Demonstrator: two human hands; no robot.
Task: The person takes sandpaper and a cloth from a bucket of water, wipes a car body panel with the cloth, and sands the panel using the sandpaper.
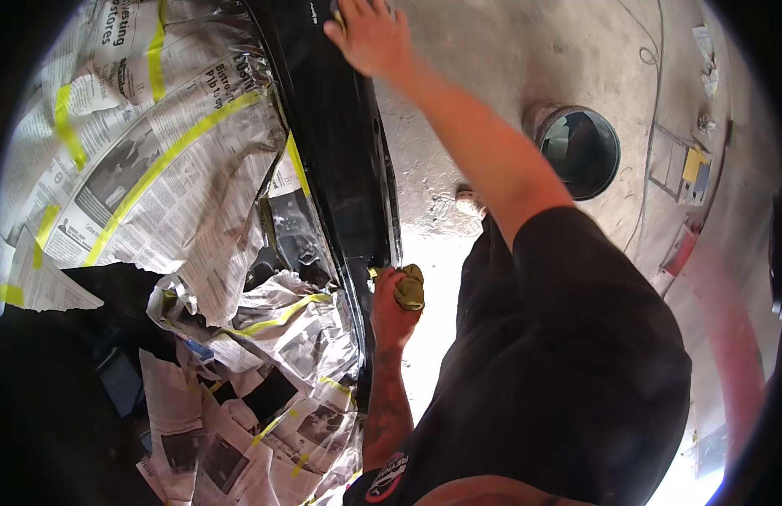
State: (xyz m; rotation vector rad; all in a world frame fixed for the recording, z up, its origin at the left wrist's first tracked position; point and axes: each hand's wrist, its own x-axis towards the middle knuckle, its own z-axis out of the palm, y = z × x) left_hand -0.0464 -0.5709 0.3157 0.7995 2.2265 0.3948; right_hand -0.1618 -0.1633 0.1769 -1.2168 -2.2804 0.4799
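A long glossy black car panel (345,135) runs from the top of the head view down to the middle. My left hand (393,308) is closed around a crumpled yellow-green cloth (409,288) at the panel's lower end. Higher up, my right hand (376,35) lies fairly flat on or just over the panel's top part, fingers stretched out. A small yellowish bit shows by its fingertips at the frame's top edge; what it is cannot be made out. Newspaper masking (188,160) held by yellow tape covers the area left of the panel.
A round dark bin (581,152) stands on the concrete floor (492,51) to the right. A thin cable (658,84) snakes along the floor near a small frame with a yellow part (693,164). More taped newspaper (231,438) hangs at lower left.
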